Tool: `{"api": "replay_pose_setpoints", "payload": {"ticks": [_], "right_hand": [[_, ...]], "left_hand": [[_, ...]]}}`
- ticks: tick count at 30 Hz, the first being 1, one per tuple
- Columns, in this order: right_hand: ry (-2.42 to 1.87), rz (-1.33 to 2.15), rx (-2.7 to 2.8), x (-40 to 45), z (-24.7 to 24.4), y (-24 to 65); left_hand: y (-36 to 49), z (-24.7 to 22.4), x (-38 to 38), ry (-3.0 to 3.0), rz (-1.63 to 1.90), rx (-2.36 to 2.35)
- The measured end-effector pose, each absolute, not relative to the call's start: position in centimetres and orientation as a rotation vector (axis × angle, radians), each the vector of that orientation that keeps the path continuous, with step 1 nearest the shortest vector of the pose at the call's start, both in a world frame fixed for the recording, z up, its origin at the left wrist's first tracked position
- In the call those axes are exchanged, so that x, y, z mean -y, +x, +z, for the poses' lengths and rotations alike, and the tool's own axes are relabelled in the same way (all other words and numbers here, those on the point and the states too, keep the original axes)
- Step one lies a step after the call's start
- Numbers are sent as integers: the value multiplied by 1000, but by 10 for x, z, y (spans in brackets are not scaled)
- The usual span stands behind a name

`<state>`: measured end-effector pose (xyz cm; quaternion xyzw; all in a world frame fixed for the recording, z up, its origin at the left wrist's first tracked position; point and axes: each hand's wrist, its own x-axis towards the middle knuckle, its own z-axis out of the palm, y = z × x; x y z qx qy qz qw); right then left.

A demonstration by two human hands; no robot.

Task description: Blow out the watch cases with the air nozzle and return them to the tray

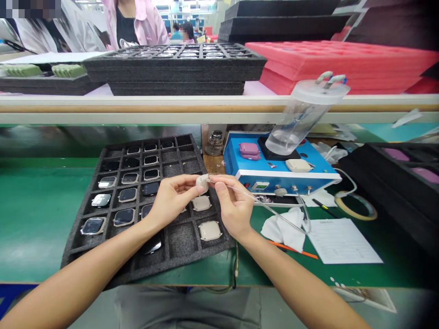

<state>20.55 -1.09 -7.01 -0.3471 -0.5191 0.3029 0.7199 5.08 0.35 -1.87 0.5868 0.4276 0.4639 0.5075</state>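
My left hand [173, 196] pinches a small beige watch case [202, 183] above the right part of a black foam tray [183, 240]. Close beside it, my right hand [236, 201] is closed round the end of a thin clear tube [270, 209], whose tip meets the case; the exact contact is too small to make out. Compartments on the tray's left side hold several watch faces with dark screens [124, 217]. Two beige watch cases [210, 230] lie in the right column below my hands.
A blue control box [219, 169] carries a clear cylinder [291, 121], pink cases [249, 150] and a beige case [298, 165]. White tissue [284, 228], a paper sheet [343, 242] and a tape roll [356, 210] lie to the right. Foam trays [174, 68] fill the shelf; people stand beyond.
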Motion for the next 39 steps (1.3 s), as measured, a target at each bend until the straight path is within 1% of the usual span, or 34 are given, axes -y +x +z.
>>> {"api": "replay_pose_setpoints", "payload": {"ticks": [22, 26, 29, 32, 34, 36, 39], "right_hand": [[-742, 682, 1138, 10, -72, 205], [-769, 649, 1094, 11, -72, 205], [-790, 635, 1084, 12, -73, 207], [-793, 656, 1066, 12, -75, 208], [-806, 665, 1063, 12, -77, 208], [-819, 669, 1064, 12, -77, 208], [-814, 690, 1044, 12, -76, 207]], "left_hand": [[50, -17, -3, 1467, 1106, -1064], [43, -9, -19, 1835, 973, -1174], [43, -7, -43, 2159, 776, -1330], [49, -10, -67, 2285, 476, -1374], [51, -10, -74, 2288, 360, -1350], [48, -6, -69, 2309, 381, -1395], [34, 3, -38, 2448, 455, -1525]]}}
